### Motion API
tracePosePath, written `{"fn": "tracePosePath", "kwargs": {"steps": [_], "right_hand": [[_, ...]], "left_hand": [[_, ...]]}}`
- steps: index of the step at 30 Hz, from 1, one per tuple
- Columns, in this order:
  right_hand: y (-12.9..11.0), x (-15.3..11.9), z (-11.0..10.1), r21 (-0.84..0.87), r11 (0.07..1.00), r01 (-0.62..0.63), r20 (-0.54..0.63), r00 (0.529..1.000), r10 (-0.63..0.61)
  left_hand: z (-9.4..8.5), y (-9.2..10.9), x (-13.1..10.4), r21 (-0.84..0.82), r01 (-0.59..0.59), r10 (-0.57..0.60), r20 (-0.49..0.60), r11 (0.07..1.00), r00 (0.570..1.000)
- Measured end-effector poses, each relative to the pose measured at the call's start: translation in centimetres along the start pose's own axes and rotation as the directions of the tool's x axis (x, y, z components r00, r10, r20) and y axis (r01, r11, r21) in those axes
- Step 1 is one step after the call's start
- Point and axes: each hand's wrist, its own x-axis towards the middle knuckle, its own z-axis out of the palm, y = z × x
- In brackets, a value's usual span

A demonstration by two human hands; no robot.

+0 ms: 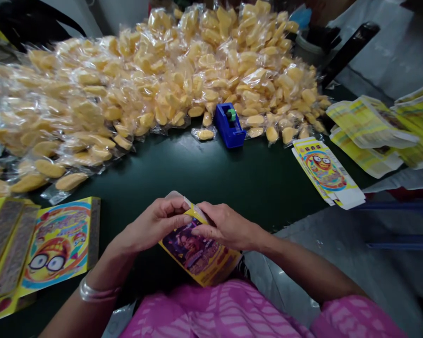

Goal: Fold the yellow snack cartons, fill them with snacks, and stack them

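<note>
Near the table's front edge, a yellow printed carton (pixel 200 251) with a dark purple picture is tilted close to the body. My left hand (pixel 164 220) grips its upper left end, thumb on the printed face. On the upper right part, my right hand (pixel 225 225) closes round the carton with the thumb on the front. Both hands are close together at the carton's end, where a pale flap shows. What lies under the fingers is hidden.
A large heap of clear bags with yellow pieces (pixel 169 70) spans the back. Before it stands a blue tape dispenser (pixel 230 126). Flat cartons (pixel 326 173) lie right, beside more stacked cartons (pixel 372 122). Yellow boxes (pixel 58 241) sit at the left.
</note>
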Motion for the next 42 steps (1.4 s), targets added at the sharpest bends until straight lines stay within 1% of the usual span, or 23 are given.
{"fn": "tracePosePath", "kwargs": {"steps": [2, 3, 4, 5, 6, 7, 8, 9, 10, 11, 12, 13, 14, 15, 17, 21, 23, 25, 27, 30, 33, 38, 42], "right_hand": [[0.7, 0.6, 0.5, 0.148, 0.989, 0.001, -0.05, 0.999, 0.006], [1.1, 0.9, 0.6, 0.213, 0.977, 0.002, -0.088, 0.996, 0.017], [1.5, 1.1, 0.7, 0.275, 0.962, 0.005, -0.137, 0.99, 0.034], [1.7, 1.3, 0.7, 0.336, 0.942, 0.01, -0.195, 0.979, 0.059], [2.0, 1.5, 0.7, 0.397, 0.918, 0.019, -0.257, 0.962, 0.091], [2.1, 1.5, 0.7, 0.456, 0.889, 0.03, -0.313, 0.941, 0.129], [2.2, 1.5, 0.8, 0.509, 0.86, 0.043, -0.359, 0.918, 0.167], [2.3, 1.4, 0.9, 0.557, 0.829, 0.055, -0.387, 0.9, 0.2], [2.2, 1.3, 1.1, 0.598, 0.799, 0.066, -0.397, 0.89, 0.224], [2.1, 1.1, 1.4, 0.631, 0.773, 0.074, -0.398, 0.886, 0.24], [1.9, 1.0, 1.8, 0.658, 0.748, 0.079, -0.391, 0.885, 0.251], [1.7, 0.9, 2.3, 0.683, 0.725, 0.084, -0.386, 0.885, 0.261], [1.5, 0.8, 2.7, 0.708, 0.701, 0.089, -0.381, 0.884, 0.272], [1.3, 0.7, 3.1, 0.732, 0.674, 0.097, -0.376, 0.883, 0.282], [1.0, 0.6, 3.8, 0.787, 0.606, 0.116, -0.362, 0.882, 0.301], [1.1, 0.4, 4.2, 0.879, 0.433, 0.2, -0.345, 0.893, 0.288], [1.4, 0.2, 4.1, 0.893, 0.388, 0.229, -0.34, 0.908, 0.245], [1.6, -0.1, 4.0, 0.88, 0.407, 0.244, -0.346, 0.917, 0.198], [1.9, -0.4, 4.0, 0.843, 0.472, 0.256, -0.367, 0.917, 0.157], [2.2, -1.1, 4.1, 0.783, 0.573, 0.243, -0.376, 0.918, 0.124], [2.3, -2.1, 4.5, 0.768, 0.612, 0.189, -0.35, 0.924, 0.154], [1.6, -3.8, 5.3, 0.785, 0.61, 0.108, -0.301, 0.927, 0.224], [0.9, -3.6, 5.7, 0.769, 0.632, 0.096, -0.335, 0.902, 0.271]], "left_hand": [[-0.1, 1.1, 0.8, 0.132, -0.026, 0.026, 0.007, 0.991, 1.0], [-0.1, 1.7, 1.0, 0.231, -0.06, 0.067, -0.022, 0.971, 0.998], [-0.2, 2.4, 0.9, 0.342, -0.101, 0.142, -0.096, 0.934, 0.985], [-0.3, 3.0, 0.6, 0.453, -0.128, 0.249, -0.219, 0.882, 0.943], [-0.5, 3.4, 0.1, 0.535, -0.132, 0.375, -0.376, 0.835, 0.847], [-0.7, 3.5, -0.6, 0.564, -0.12, 0.467, -0.524, 0.817, 0.712], [-0.9, 3.4, -1.4, 0.528, -0.12, 0.487, -0.641, 0.841, 0.594], [-1.0, 2.9, -2.1, 0.432, -0.139, 0.436, -0.726, 0.891, 0.532], [-1.0, 2.1, -2.7, 0.283, -0.165, 0.324, -0.733, 0.945, 0.599], [-0.9, 1.1, -3.2, 0.102, -0.172, 0.196, -0.665, 0.98, 0.721], [-0.7, 0.1, -3.4, -0.063, -0.151, 0.091, -0.553, 0.987, 0.828], [-0.4, -1.0, -3.4, -0.19, -0.126, 0.029, -0.448, 0.974, 0.894], [-0.1, -2.0, -3.3, -0.282, -0.115, 0.0, -0.378, 0.952, 0.926], [0.1, -2.7, -3.1, -0.34, -0.116, -0.008, -0.343, 0.933, 0.939], [0.6, -3.6, -2.7, -0.379, -0.133, -0.009, -0.35, 0.916, 0.937], [1.1, -3.4, -2.6, -0.33, -0.168, -0.01, -0.476, 0.929, 0.879], [1.3, -3.2, -3.0, -0.3, -0.205, 0.024, -0.511, 0.932, 0.859], [1.3, -3.1, -3.6, -0.271, -0.222, 0.061, -0.497, 0.936, 0.866], [1.0, -3.3, -4.3, -0.242, -0.21, 0.077, -0.463, 0.947, 0.883], [0.7, -3.7, -5.4, -0.206, -0.139, 0.046, -0.402, 0.969, 0.915], [0.8, -3.9, -6.4, -0.178, -0.076, 0.007, -0.36, 0.981, 0.933], [1.5, -3.9, -7.2, -0.017, 0.034, -0.038, -0.427, 0.999, 0.904], [1.4, -4.1, -6.7, 0.034, 0.072, -0.047, -0.486, 0.997, 0.873]]}}
